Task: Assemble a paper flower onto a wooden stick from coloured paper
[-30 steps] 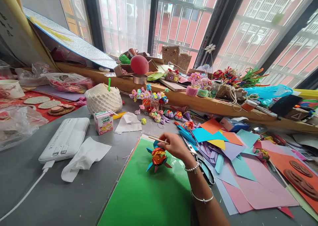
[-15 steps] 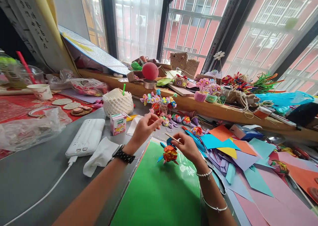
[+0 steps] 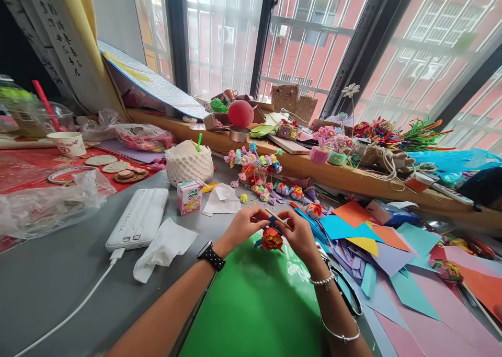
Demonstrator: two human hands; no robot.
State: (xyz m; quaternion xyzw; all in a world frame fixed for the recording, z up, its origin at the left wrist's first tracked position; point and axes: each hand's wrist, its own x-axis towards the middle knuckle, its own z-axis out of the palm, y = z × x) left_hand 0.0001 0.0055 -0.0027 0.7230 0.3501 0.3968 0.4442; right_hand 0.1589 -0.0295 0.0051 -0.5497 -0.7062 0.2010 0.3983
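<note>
An orange folded-paper flower (image 3: pixel 272 239) with blue pointed petals stands over a glossy green board (image 3: pixel 251 299). My right hand (image 3: pixel 300 234) is closed around a thin wooden stick (image 3: pixel 277 217), whose tip points up and left above the flower. On the other side, my left hand (image 3: pixel 245 230) has its thumb and fingers pinched at a blue petal beside the stick; the exact contact is partly hidden by the fingers.
Scissors (image 3: pixel 345 289) lie at the board's right edge, near colored paper sheets (image 3: pixel 419 299). To the left are a white power bank (image 3: pixel 137 218) with a cable, a crumpled tissue (image 3: pixel 164 247) and a small drink carton (image 3: pixel 190 197). Crafts line the wooden sill (image 3: pixel 294 163).
My left hand has come down and right from above the table to the flower's blue petal, and its fingers have closed. My right hand still holds the stick near the flower.
</note>
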